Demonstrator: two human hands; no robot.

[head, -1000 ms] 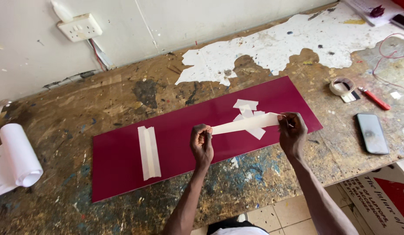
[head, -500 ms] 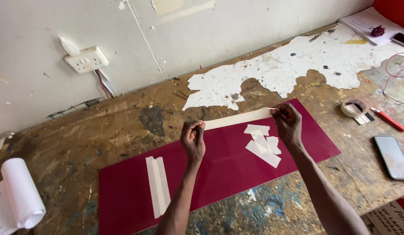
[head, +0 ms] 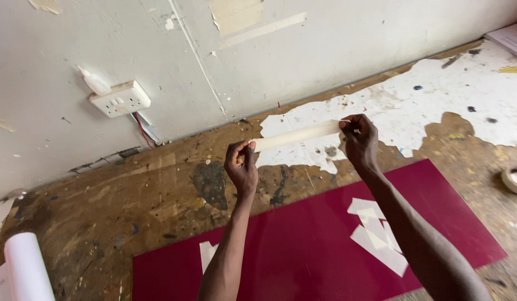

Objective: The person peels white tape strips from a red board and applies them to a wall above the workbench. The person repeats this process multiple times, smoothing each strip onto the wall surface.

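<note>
With the strip (head: 296,135) pinched taut between the left hand (head: 241,164) and the right hand (head: 358,139), above the red panel (head: 319,245), both grips should stay firm and level so it neither sags nor twists.

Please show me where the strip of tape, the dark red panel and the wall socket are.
strip of tape (head: 296,135), head view, middle of the strip stretched between both hands.
dark red panel (head: 303,251), head view, bare middle of its surface.
wall socket (head: 120,99), head view, centre of its white faceplate.
</note>
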